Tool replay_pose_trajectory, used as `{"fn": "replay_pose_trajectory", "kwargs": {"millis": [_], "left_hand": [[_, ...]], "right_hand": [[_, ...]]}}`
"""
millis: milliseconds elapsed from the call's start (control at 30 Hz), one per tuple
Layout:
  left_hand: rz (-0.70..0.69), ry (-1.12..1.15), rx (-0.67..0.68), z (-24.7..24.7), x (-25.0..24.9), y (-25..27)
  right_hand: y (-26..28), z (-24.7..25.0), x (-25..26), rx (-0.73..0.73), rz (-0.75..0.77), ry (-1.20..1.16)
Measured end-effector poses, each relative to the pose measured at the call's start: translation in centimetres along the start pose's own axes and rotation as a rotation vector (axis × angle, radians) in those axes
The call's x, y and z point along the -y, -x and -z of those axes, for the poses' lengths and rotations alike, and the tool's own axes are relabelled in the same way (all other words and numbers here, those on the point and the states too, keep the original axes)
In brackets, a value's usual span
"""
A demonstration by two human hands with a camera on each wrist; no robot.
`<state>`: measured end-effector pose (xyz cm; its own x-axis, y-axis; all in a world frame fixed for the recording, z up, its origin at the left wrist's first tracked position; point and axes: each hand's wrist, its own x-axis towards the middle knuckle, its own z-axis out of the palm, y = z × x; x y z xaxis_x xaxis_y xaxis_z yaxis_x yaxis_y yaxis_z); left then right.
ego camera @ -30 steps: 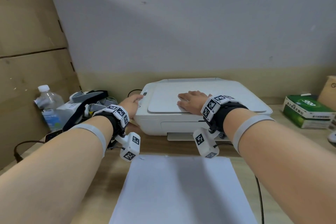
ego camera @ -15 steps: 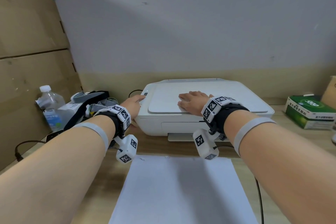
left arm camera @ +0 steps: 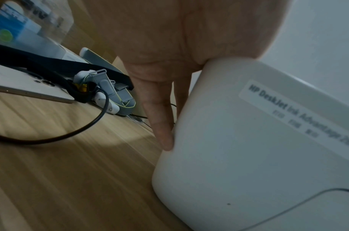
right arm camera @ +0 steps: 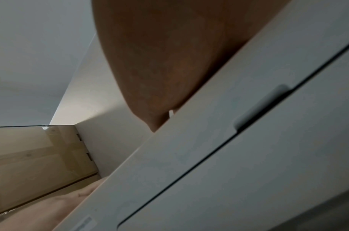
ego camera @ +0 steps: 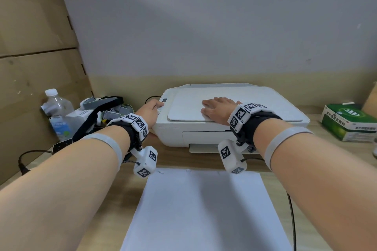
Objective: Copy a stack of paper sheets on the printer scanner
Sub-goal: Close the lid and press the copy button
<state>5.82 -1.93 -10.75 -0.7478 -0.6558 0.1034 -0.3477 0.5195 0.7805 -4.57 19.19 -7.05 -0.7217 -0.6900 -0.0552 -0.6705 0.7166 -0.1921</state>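
Note:
A white printer (ego camera: 263, 108) with its scanner lid (ego camera: 187, 108) closed stands at the back of the wooden table. My right hand (ego camera: 217, 110) lies flat on the lid, fingers straight; in the right wrist view only its palm (right arm camera: 169, 62) shows, pressed on the printer (right arm camera: 219, 164). My left hand (ego camera: 150, 111) is at the printer's front left corner, thumb on top by the control panel. In the left wrist view its straight fingers (left arm camera: 160, 125) lie down the printer's side (left arm camera: 248, 156). A stack of white paper sheets (ego camera: 204, 210) lies on the table in front of the printer, untouched.
Left of the printer are a water bottle (ego camera: 58, 112), a heap of straps and small devices (ego camera: 102, 112) and a black cable (left arm camera: 71, 134). A green box (ego camera: 348, 122) sits at the right. Cardboard (ego camera: 30, 67) walls the left side. Another cable (ego camera: 291, 220) runs beside the paper.
Both hands stay where they were on the printer; only the view has shifted a little.

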Motion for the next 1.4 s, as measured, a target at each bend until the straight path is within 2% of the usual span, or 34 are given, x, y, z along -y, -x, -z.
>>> {"fn": "replay_pose_trajectory", "kwargs": {"millis": [267,500,700,933,1400], "left_hand": [[-0.052,-0.071,-0.040,-0.2,0.2,-0.3],[-0.053,-0.100,-0.057,-0.4,0.3,-0.5],[-0.037,-0.115,-0.038,-0.1,0.0,-0.3],[-0.015,-0.101,-0.005,0.1,-0.3,-0.1],[0.026,-0.124,0.016,0.1,-0.5,-0.1]], "right_hand": [[0.1,0.0,0.0,-0.010,-0.008,0.022],[2.3,1.0,0.7,-0.003,0.074,0.226],[2.5,1.1,0.9,0.012,0.097,0.288],[2.8,1.3,1.1,0.019,0.073,0.176],[3.0,1.3,1.3,0.014,0.077,0.169]]}}
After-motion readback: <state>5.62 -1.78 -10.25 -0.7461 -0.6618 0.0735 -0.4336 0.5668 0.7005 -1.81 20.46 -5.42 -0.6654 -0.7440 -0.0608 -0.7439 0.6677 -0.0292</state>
